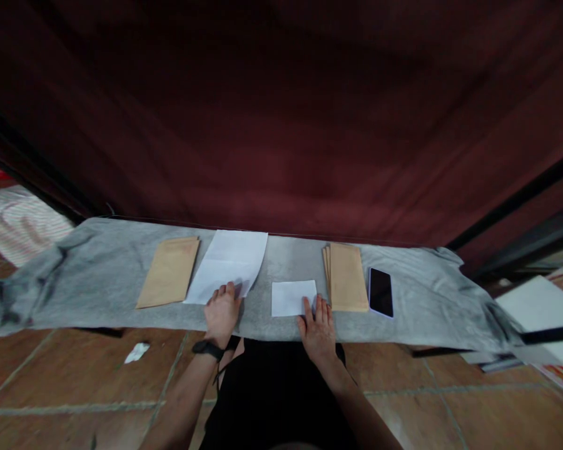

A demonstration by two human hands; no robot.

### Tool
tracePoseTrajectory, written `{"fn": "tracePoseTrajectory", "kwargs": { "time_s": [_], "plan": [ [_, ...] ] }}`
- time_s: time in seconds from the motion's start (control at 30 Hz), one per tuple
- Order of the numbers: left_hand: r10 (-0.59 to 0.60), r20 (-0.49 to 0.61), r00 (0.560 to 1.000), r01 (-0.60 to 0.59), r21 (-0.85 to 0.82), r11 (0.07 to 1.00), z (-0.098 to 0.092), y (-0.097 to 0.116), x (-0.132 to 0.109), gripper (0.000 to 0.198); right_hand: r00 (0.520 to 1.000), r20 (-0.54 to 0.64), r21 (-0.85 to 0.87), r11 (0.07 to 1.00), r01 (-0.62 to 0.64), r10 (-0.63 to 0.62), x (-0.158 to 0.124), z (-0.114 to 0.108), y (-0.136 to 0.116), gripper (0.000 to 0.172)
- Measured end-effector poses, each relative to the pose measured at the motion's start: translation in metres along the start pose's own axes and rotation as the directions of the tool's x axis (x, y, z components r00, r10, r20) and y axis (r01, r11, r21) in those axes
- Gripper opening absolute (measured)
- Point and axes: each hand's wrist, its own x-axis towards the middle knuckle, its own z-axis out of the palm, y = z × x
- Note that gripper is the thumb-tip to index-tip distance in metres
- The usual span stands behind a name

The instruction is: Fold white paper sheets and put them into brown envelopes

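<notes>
**Hands: 2**
- Left hand (pixel 222 312), lower centre of the frame, with a black wristband (pixel 207 349). It lies palm down with fingers loosely extended on the near edge of the large white sheet (pixel 228 265). It presses on the sheet and closes on nothing.
- Right hand (pixel 318 325), just right of centre. It lies flat and open with fingers spread. The fingertips touch the lower right corner of the small white paper (pixel 293 297), and nothing is held.

**Papers, white: 2 items**
- Large sheet, centre left, set at a slant. I cannot tell whether it is a single sheet or two overlapping.
- Small rectangle, centre, lying flat between the two hands.

**Envelopes, brown: 2 groups**
- Left envelope (pixel 169 272), just beside the large sheet. One is visible, and I cannot tell whether more lie under it.
- Envelope stack (pixel 347 277), right of centre, just beside the small paper. Several staggered edges show, but an exact count is not readable.

**Phone: 1**
- Phone (pixel 381 292), with a dark screen facing up, just right of the stack.

**Coverings and surroundings**
- Grey cloth (pixel 98 281): 1. It runs across the middle of the frame under all the items above.
- Dark red curtain (pixel 281 125): 1. It fills the upper frame.
- Striped fabric (pixel 19 225): 1, at the left edge.
- White scrap (pixel 137 352): 1. It lies on the tiled floor (pixel 51 387) at the lower left.
- White board (pixel 539 306): 1, at the right edge.
</notes>
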Motion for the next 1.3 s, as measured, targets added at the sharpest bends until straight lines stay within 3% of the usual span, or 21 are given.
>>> {"fn": "tracePoseTrajectory", "kwargs": {
  "time_s": [0.1,0.17,0.2,0.27,0.43,0.67,0.97,1.13,1.3],
  "plan": [
    [0.111,-0.172,0.979,-0.128,-0.085,0.988,0.004,0.012,-0.009,0.046,1.000,0.003,0.000,1.000,-0.006,0.006,0.001,-0.001,-0.001,0.059],
    [0.239,-0.255,0.937,-0.298,-0.226,0.928,0.014,0.028,-0.019,0.051,1.000,0.006,-0.008,1.000,-0.010,0.010,0.001,-0.002,-0.002,0.059],
    [0.313,-0.268,0.911,-0.388,-0.303,0.870,0.020,0.037,-0.024,0.050,1.000,0.007,-0.014,1.000,-0.013,0.013,0.002,-0.002,-0.002,0.059],
    [0.369,-0.243,0.897,-0.440,-0.429,0.789,0.036,0.055,-0.034,0.051,1.000,0.009,-0.019,1.000,-0.018,0.018,0.002,-0.003,-0.002,0.059],
    [0.149,-0.067,0.987,-0.156,-0.661,0.734,0.065,0.081,-0.036,0.054,1.000,0.018,-0.003,1.000,-0.013,0.013,0.001,-0.004,0.000,0.057],
    [0.024,0.135,0.991,0.105,-0.860,0.499,0.062,0.090,-0.018,0.051,1.000,-0.010,0.023,0.999,-0.024,0.024,0.002,-0.004,-0.001,0.059],
    [-0.034,0.080,0.996,0.087,-0.923,0.376,0.065,0.094,-0.031,0.051,1.000,-0.004,0.011,0.999,-0.030,0.030,0.003,-0.007,-0.003,0.057],
    [-0.074,0.072,0.995,0.095,-0.917,0.387,0.065,0.092,-0.030,0.051,1.000,-0.012,0.021,0.999,-0.025,0.025,0.002,-0.006,-0.002,0.058],
    [-0.068,0.135,0.989,0.151,-0.907,0.394,0.060,0.093,-0.027,0.055,1.000,-0.001,0.011,0.999,-0.031,0.031,0.003,-0.007,-0.003,0.056]
  ]
}}
